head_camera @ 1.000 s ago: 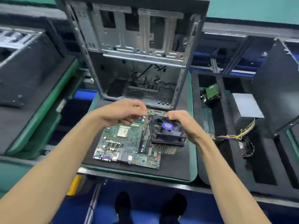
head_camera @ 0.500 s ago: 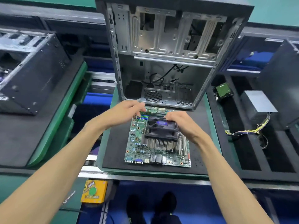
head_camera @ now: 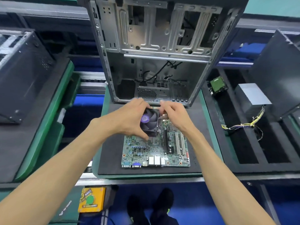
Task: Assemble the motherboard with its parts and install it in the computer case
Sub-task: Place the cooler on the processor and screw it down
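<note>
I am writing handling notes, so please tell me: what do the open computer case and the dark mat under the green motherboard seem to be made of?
The open grey computer case looks like bare sheet steel: dull silver, with stamped ribs and punched holes. The flat black mat under the green motherboard seems to be foam or soft rubber: matte, without glare, with a cut edge. This is less certain.

Teal-green wall (head_camera: 274,5) at the far top, grey metal rails (head_camera: 40,9) running across the line, green-edged tabletop (head_camera: 211,127) covered with black foam, blue floor (head_camera: 203,205) below, yellow button box (head_camera: 91,199) under the front edge, even bright light.
</note>
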Available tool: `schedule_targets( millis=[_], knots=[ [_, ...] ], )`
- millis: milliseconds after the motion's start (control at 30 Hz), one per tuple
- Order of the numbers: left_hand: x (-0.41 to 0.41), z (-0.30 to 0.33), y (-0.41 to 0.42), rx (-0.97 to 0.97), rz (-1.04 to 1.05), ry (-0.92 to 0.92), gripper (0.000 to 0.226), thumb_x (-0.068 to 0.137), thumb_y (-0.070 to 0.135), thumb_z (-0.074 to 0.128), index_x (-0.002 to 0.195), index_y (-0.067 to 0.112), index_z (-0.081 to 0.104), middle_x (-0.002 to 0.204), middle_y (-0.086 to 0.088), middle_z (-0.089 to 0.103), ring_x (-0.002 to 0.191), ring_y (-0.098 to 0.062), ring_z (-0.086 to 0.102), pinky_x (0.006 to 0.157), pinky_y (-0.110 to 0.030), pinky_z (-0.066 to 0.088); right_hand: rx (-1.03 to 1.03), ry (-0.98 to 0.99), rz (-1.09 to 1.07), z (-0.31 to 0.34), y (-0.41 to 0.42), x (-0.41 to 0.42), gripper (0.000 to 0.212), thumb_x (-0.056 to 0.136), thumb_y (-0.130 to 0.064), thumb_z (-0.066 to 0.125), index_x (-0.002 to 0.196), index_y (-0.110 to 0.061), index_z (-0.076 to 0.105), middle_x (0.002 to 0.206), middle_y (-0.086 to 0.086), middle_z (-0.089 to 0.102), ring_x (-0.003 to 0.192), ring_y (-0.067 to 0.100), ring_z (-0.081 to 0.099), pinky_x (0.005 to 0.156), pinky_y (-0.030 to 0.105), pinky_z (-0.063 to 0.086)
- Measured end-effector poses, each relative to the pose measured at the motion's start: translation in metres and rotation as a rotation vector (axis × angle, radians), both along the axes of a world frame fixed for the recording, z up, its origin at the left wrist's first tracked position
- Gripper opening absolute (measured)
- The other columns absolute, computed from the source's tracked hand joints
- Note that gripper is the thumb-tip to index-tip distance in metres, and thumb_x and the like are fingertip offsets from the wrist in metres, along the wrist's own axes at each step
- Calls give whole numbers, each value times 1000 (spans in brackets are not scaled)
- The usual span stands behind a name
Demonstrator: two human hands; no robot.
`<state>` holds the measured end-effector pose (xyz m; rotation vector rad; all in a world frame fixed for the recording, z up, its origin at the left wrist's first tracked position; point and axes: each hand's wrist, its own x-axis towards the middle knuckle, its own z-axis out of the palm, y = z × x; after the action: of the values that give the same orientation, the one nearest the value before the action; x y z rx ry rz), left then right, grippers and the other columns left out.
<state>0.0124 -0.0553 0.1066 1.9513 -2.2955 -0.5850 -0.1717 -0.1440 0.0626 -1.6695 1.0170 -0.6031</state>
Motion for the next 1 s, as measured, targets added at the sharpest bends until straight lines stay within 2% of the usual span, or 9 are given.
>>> schedule_targets(
  millis=[67, 167, 233, 300, 367, 433, 567, 700, 1000],
  knots=[
    [3, -12, -2, -96, 14, -66, 105, 51, 68, 84, 132, 13, 45, 116, 1, 42, 100, -11, 30, 92, -27, 34, 1, 20, -117, -12, -5, -4, 40, 106, -32, 48, 76, -19, 70, 87, -3, 75, 81, 9, 69, 74, 29, 57],
    [2, -30, -1, -182, 58, -107, 104, 50, 75, 74, 129, 12, 47, 116, 0, 45, 99, -13, 32, 94, -32, 37, -148, 165, -207, -40, -4, -15, 23, 103, -26, 50, 94, -25, 71, 85, 0, 72, 64, 9, 56, 64, 30, 46],
    [0, -44, 0, -165, 71, -103, 105, 52, 75, 74, 131, 12, 46, 119, -1, 46, 105, -18, 38, 95, -33, 37, -148, 176, -202, -58, 3, -19, 17, 102, -23, 53, 103, -26, 70, 84, -3, 71, 64, 8, 57, 62, 25, 45],
    [-3, -56, 3, -136, 70, -103, 106, 52, 71, 79, 133, 12, 46, 120, -1, 47, 109, -20, 41, 95, -33, 36, -156, 209, -172, -71, 10, -21, 17, 102, -19, 55, 111, -24, 69, 95, -10, 69, 79, -3, 60, 69, 12, 44],
    [-6, -66, 4, -119, 63, -108, 105, 52, 71, 79, 133, 13, 46, 120, 0, 46, 109, -20, 40, 95, -33, 35, -177, 254, -154, -78, 12, -22, 20, 102, -18, 55, 116, -21, 69, 107, -10, 68, 92, -3, 59, 75, 8, 40],
    [-9, -70, 4, -116, 61, -115, 105, 52, 73, 76, 132, 13, 46, 118, 1, 46, 107, -19, 38, 94, -33, 35, -175, 271, -154, -80, 12, -21, 20, 102, -18, 55, 116, -21, 68, 111, -8, 67, 95, 2, 60, 76, 13, 42],
    [-12, -69, -1, -105, 58, -106, 102, 52, 77, 69, 130, 14, 47, 115, 3, 45, 102, -15, 35, 93, -32, 35, -164, 262, -167, -79, 12, -22, 20, 101, -17, 54, 114, -22, 68, 110, -8, 68, 89, -1, 60, 70, 5, 41],
    [-11, -66, -5, -53, 42, -89, 104, 49, 81, 64, 128, 16, 45, 114, 4, 44, 102, -15, 37, 94, -33, 38, -158, 249, -173, -78, 12, -24, 21, 100, -14, 53, 111, -23, 68, 109, -7, 68, 85, 6, 59, 66, 5, 42],
    [-16, -70, -2, -87, 29, -124, 102, 51, 75, 77, 127, 15, 47, 116, 2, 47, 107, -19, 42, 97, -34, 40, -129, 228, -179, -77, 12, -24, 21, 100, -13, 52, 109, -21, 69, 113, -6, 67, 91, 9, 62, 73, 14, 44]
  ],
)
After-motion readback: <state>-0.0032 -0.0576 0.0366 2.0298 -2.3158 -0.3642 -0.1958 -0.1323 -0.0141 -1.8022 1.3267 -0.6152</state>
